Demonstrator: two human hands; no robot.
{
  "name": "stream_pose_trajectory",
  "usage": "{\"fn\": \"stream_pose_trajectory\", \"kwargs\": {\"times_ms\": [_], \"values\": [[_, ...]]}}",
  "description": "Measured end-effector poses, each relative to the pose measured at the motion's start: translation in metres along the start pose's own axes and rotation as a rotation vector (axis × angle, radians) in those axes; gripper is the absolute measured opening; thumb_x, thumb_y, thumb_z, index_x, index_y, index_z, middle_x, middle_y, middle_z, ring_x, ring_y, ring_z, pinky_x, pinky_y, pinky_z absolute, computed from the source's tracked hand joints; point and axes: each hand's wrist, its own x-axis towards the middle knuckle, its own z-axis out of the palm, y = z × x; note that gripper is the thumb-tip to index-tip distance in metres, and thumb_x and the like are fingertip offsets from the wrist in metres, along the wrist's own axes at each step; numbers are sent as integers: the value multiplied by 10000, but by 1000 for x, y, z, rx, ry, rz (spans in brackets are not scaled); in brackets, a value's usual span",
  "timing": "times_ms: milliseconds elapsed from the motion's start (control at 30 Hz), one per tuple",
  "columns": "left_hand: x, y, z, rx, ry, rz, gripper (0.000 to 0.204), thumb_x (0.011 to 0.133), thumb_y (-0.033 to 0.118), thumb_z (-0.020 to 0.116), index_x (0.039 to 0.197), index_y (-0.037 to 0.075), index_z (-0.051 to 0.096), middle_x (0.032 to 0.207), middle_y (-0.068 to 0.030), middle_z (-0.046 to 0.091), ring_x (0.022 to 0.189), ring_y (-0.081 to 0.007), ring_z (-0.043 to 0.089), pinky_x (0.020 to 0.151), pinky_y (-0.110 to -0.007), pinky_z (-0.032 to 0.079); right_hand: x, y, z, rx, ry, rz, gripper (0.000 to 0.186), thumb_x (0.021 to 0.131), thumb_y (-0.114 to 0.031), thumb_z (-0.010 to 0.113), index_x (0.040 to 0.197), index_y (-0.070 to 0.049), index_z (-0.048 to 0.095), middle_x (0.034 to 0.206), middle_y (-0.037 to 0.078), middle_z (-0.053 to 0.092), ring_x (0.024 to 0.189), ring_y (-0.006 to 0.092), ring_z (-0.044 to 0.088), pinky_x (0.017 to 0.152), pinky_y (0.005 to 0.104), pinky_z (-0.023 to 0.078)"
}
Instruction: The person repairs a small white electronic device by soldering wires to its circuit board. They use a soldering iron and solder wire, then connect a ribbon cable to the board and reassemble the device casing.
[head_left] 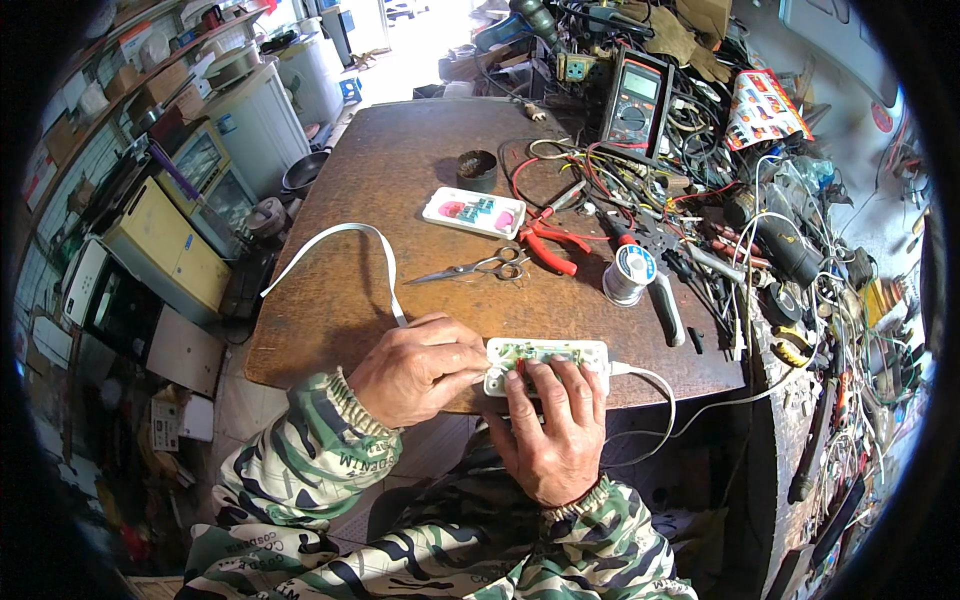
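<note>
A shallow white plastic case (pixel 600 352) with a green circuit board (pixel 540 350) inside lies at the table's near edge. My right hand (pixel 552 430) grips this case, its fingers bent over the board and its thumb by the near side. My left hand (pixel 420 368) is closed in a pinch at the case's left end, on a flat white cable (pixel 375 232) that curves away across the table. The pinched cable end is hidden by my fingers. From the case's right end runs a thin white cord (pixel 650 375), hanging below the table edge.
Beyond the hands lie scissors (pixel 465 268), red-handled pliers (pixel 548 240), a solder spool (pixel 629 275), a printed white cover (pixel 473 212) and a dark round tin (pixel 477 170). A multimeter (pixel 636 100) stands behind. Tangled wires and tools (pixel 740 240) crowd the right side.
</note>
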Motion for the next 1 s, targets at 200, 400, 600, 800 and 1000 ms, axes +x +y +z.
{"fn": "stream_pose_trajectory", "kwargs": {"times_ms": [200, 400, 600, 800, 1000], "values": [[-1, 2, -2, 16, 10, -2, 165, 852, 38, 834, 1011, 37, 791, 1018, -112, 769, 930, -306, 738, 806, -410, 598, 2, -2, -1, -27, -23, -6, 507, 815, -260, 878, 1248, -53, 716, 1290, 152, 668, 1237, 385, 618, 1080, 598, 456], [-2, 3, -3, 50, 8, 32, 146, 869, 52, 810, 1008, 29, 772, 1011, -100, 751, 936, -306, 721, 811, -410, 595, 7, -3, -4, -47, -49, -13, 466, 818, -258, 874, 1206, -51, 721, 1270, 140, 672, 1216, 357, 628, 1085, 589, 455], [-2, 4, 1, 128, 23, 93, 189, 813, 26, 836, 992, 33, 778, 1028, -104, 745, 921, -303, 720, 793, -407, 588, 3, -2, -1, -59, -22, -6, 467, 820, -255, 873, 1211, -51, 722, 1256, 138, 685, 1213, 356, 636, 1107, 592, 445], [-1, 10, 3, 164, 52, 105, 201, 798, 21, 840, 988, 24, 776, 1032, -100, 735, 922, -303, 717, 793, -403, 587, 1, -4, -2, -55, -31, -1, 480, 825, -256, 866, 1231, -46, 722, 1275, 140, 686, 1230, 362, 632, 1129, 601, 426], [-2, 4, 4, 80, 73, 76, 181, 780, -15, 845, 949, 9, 783, 990, -117, 763, 903, -311, 736, 786, -413, 599, 1, -2, -2, -43, -52, 6, 560, 813, -290, 874, 1284, -43, 700, 1277, 137, 673, 1237, 362, 619, 1140, 612, 412]]}}
